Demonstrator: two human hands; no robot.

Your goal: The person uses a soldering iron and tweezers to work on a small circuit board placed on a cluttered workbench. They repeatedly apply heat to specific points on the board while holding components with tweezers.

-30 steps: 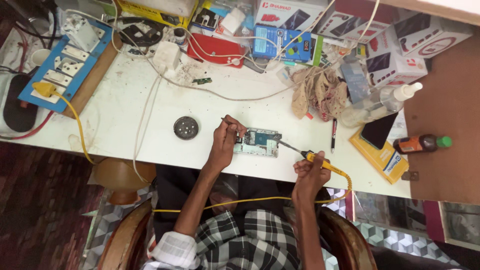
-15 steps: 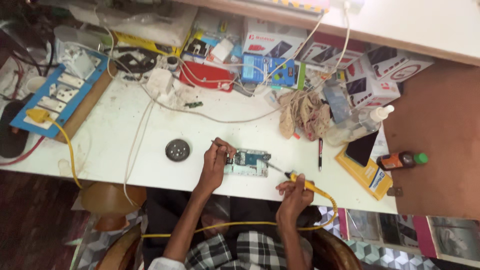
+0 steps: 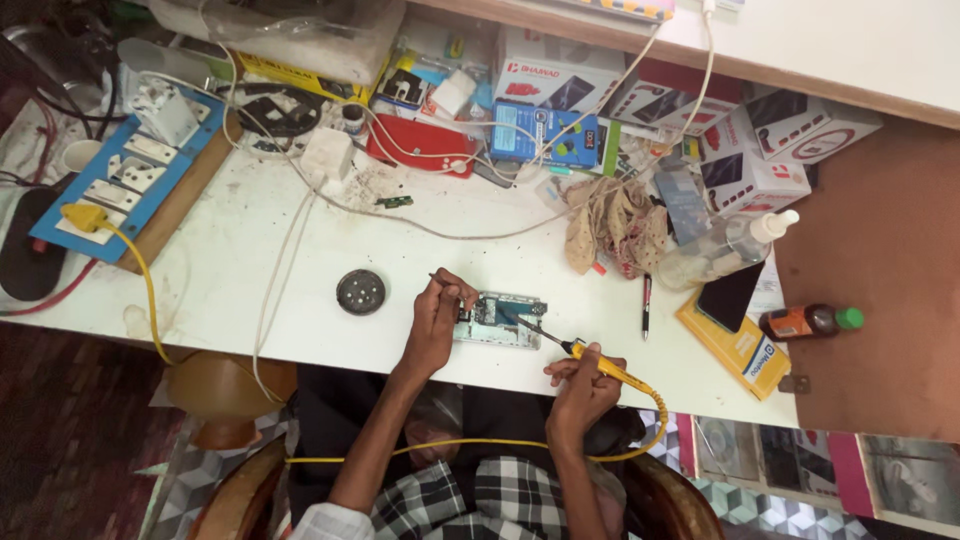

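An opened phone with its circuit board showing lies on the white table near the front edge. My left hand rests on the phone's left end and pinches thin tweezers. My right hand grips a yellow soldering iron, whose metal tip reaches onto the board. The iron's yellow cable loops back across my lap.
A round dark tin sits left of the phone. A blue switchboard with a yellow plug is at far left. Boxes, a crumpled cloth, a clear spray bottle, a black pen and a small brown bottle crowd the back and right.
The camera view has shifted a little. Both hands stay at the phone, with the iron's tip still on the board.
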